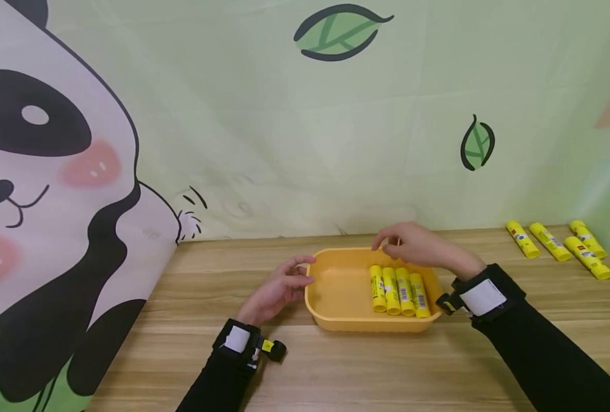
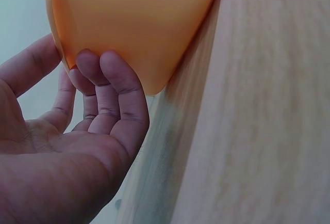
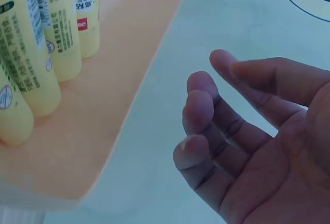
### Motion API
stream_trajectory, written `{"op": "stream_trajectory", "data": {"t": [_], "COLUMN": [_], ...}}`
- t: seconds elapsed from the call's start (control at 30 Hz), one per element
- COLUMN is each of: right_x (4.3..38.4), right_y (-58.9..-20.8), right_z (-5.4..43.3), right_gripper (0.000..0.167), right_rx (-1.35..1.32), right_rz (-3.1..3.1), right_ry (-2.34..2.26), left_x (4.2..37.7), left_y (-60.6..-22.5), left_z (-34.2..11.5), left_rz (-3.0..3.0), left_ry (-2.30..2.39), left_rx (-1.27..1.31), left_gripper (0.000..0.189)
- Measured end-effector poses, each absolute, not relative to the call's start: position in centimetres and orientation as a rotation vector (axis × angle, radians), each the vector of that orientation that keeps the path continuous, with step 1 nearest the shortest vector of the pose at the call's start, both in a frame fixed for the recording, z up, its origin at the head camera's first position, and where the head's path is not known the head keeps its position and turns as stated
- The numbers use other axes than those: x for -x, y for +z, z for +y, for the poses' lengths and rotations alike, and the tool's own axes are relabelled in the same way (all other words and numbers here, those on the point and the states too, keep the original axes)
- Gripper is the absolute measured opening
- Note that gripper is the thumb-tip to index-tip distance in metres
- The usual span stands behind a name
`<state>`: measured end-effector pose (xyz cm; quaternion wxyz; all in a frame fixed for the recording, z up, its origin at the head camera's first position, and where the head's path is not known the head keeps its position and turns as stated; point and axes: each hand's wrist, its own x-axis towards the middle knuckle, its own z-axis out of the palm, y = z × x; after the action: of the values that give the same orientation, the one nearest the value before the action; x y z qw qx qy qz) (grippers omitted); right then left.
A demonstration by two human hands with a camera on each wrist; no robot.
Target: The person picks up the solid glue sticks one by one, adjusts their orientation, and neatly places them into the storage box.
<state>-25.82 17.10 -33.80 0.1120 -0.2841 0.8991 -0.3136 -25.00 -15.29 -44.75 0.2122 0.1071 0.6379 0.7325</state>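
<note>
A yellow-orange plastic tray (image 1: pixel 336 324) sits on the wooden table, with several yellow glue sticks (image 1: pixel 391 290) lying side by side in its right half. At the tray's left end, my left hand (image 1: pixel 278 288) holds the rim; in the left wrist view its curled fingertips (image 2: pixel 119 66) lie against the outer wall. Above the far rim hovers my right hand (image 1: pixel 417 245), its fingers loosely bent and nothing between them. The right wrist view shows those fingers (image 3: pixel 198 108) apart from the glue sticks (image 3: pixel 23 53) in the tray.
Several more glue sticks (image 1: pixel 551 241) lie at the back right of the table (image 1: pixel 367 366). A light green backdrop (image 1: pixel 264 143) with leaves and a panda (image 1: pixel 119 252) hangs behind and to the left of the table.
</note>
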Motion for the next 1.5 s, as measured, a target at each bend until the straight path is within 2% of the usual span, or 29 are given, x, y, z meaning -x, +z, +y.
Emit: {"op": "stream_trajectory", "data": {"t": [0.6, 1.2, 1.5], "right_x": [25.2, 24.9, 25.2], "right_y": [-33.6, -33.4, -32.9], "right_z": [20.6, 22.5, 23.9], "right_gripper": [0.021, 0.019, 0.020], "right_rx": [0.802, 0.803, 0.700], "right_rz": [2.696, 2.755, 2.820], "right_ry": [-1.090, -1.140, -1.094], "left_x": [24.8, 24.8, 24.8], "left_y": [-44.7, -44.8, -44.7], "left_z": [-15.3, -15.2, -15.2], "left_rz": [1.772, 1.787, 1.787], "left_ry": [2.038, 2.033, 2.034], "left_rx": [-0.297, -0.292, -0.294], "left_gripper": [0.047, 0.049, 0.047]}}
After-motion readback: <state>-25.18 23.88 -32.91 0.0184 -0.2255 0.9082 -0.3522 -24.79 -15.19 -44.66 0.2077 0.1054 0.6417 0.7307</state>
